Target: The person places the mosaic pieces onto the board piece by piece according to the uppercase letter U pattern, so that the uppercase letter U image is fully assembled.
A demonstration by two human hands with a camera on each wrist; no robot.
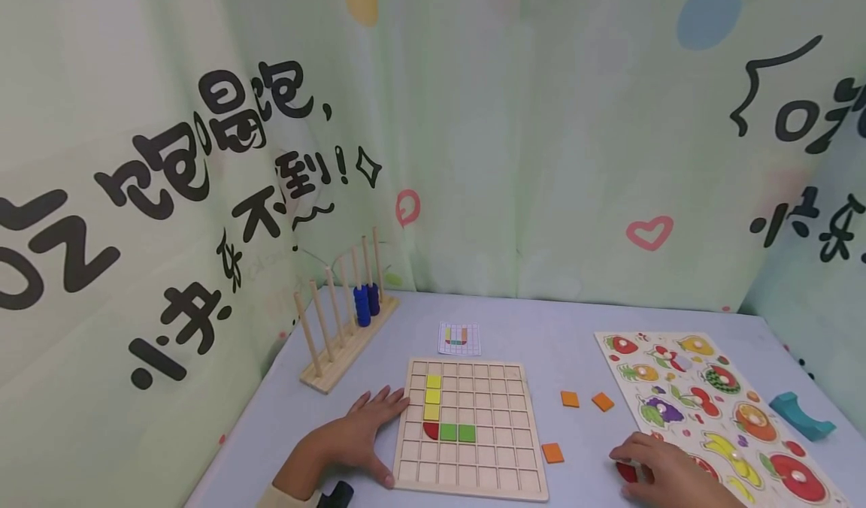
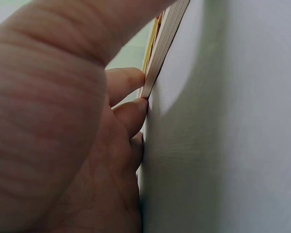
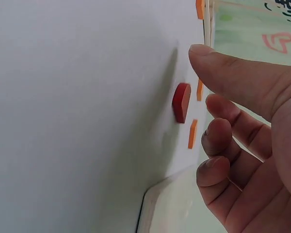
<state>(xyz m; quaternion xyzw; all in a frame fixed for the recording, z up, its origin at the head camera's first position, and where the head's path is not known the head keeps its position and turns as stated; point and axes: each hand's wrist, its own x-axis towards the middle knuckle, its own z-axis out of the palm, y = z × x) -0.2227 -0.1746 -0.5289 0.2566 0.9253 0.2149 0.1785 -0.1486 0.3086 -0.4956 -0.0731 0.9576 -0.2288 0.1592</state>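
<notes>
My left hand lies spread at the left side of a wooden grid board, its thumb and a fingertip touching the edge. On the board stand a column of yellow squares, a red quarter-round piece below them, and two green squares in a row. My right hand hovers over another red rounded piece on the table. Its thumb and loosely bent fingers are apart and hold nothing in the right wrist view.
Orange squares lie right of the board. A small pattern card sits behind it. A peg stand with blue rings is at the back left. At right are a fruit puzzle board and a teal curved block.
</notes>
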